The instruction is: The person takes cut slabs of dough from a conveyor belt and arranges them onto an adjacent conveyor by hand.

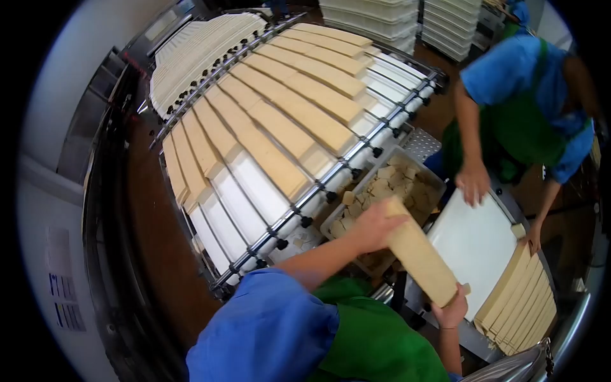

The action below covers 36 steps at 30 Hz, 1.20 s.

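I have one pale tan slab (419, 254) under inspection, raised between both hands at the near-left edge of a white board (476, 245); whether its lower end touches the board cannot be told. My left hand (377, 226) is wrapped part-closed over the end at 11 o'clock; my right hand (450, 310) is cupped part-closed about the end at 5 o'clock. Risk, in my judgement: with support at the ends alone, the middle could sag or crack if the material is soft, and a loose pinch on either side could let it slip toward the bin (425, 167) of broken pieces (398, 181), which sits beyond it at 12 o'clock. A co-worker's hand (473, 183) over the board at 1 o'clock could be knocked by a wide swing. A small scrap (466, 290) beside my right hand could get trapped beneath the slab and leave it uneven. Condition: long, oblong, flat-faced, straight-edged, evenly coloured, no break visible; parts under my fingers are hidden. It resembles the row of slabs (519, 299) packed side by side at 4 o'clock.
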Motion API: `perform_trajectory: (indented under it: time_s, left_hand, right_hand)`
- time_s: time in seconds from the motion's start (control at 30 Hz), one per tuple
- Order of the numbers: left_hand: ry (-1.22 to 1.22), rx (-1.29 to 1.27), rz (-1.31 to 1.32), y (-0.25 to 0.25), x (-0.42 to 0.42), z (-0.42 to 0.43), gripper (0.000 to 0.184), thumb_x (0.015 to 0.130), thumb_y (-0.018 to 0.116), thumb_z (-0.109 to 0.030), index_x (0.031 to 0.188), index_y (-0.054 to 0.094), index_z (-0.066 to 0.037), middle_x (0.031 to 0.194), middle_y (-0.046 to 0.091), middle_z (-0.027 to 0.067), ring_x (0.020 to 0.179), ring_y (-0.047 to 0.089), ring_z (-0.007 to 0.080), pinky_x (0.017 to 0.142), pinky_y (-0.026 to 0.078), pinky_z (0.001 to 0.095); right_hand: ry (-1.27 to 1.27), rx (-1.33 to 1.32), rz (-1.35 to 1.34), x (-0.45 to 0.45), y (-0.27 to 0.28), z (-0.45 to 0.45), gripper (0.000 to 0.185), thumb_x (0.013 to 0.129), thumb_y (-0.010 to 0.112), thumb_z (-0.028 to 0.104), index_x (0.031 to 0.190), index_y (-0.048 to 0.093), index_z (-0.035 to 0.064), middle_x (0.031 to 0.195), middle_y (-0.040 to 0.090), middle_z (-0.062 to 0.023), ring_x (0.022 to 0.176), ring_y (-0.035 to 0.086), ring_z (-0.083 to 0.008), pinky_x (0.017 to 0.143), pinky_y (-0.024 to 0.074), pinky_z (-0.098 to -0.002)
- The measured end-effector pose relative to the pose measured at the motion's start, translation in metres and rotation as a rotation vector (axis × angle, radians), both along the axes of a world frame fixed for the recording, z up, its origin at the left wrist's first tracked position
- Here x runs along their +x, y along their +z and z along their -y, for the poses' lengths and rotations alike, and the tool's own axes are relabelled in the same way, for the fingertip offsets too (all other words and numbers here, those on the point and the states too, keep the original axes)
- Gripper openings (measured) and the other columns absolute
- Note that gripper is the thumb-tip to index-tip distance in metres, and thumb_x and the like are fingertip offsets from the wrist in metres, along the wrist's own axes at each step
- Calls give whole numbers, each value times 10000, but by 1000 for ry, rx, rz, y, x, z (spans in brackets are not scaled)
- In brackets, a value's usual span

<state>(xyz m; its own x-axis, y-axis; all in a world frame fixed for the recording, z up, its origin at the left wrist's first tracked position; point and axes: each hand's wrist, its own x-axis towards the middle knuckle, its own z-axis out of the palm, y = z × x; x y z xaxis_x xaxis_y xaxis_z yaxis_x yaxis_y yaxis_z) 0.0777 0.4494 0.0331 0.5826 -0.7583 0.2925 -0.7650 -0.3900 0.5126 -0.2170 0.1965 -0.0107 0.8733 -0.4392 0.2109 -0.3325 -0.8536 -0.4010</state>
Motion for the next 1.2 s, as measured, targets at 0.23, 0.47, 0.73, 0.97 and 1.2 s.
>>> perform_trajectory:
  time_s: [0.23, 0.47, 0.73, 0.97, 1.2]
  left_hand:
    - [248, 148, -153, 78, 75, -277, 880, 563, 915, -312, 1354, 564, -154, 1313, 500, 241, 1249, 492, 438, 1071, 424, 450]
    - [432, 380, -375, 34, 182, -365, 801, 664, 872, -428, 1310, 548, -82, 1291, 544, 195, 1223, 526, 405, 1052, 434, 440]
    - [772, 138, 51, 19, 184, -385, 692, 769, 830, -302, 1334, 519, -52, 1435, 478, 222, 1357, 420, 422, 1128, 362, 476]
    - [171, 97, -116, 31, 77, -324, 746, 764, 802, -336, 1384, 494, -59, 1484, 436, 231, 1393, 384, 436, 1153, 315, 499]
    - [106, 267, 116, 27, 61, -286, 517, 713, 735, -105, 1219, 684, -198, 1448, 501, 164, 1301, 485, 429, 1050, 409, 516]
  right_hand:
    - [450, 50, -216, 150, 103, -189, 878, 646, 823, 500, 1334, 487, 69, 822, 677, -153, 690, 673, -343, 614, 524, -454]
    - [616, 432, -342, 241, 105, -310, 671, 846, 715, 433, 1357, 478, 69, 745, 677, -138, 724, 695, -338, 643, 536, -413]
    - [549, 482, -247, 322, 56, -383, 547, 915, 655, 396, 1338, 509, 81, 753, 679, -146, 719, 681, -351, 668, 534, -434]
    - [577, 683, -228, 309, 61, -364, 573, 909, 636, 275, 1424, 433, 127, 791, 672, -177, 752, 672, -378, 685, 530, -469]
    - [599, 800, -175, 254, 35, -289, 667, 909, 603, 247, 1496, 308, 131, 762, 665, -153, 714, 657, -374, 656, 519, -472]
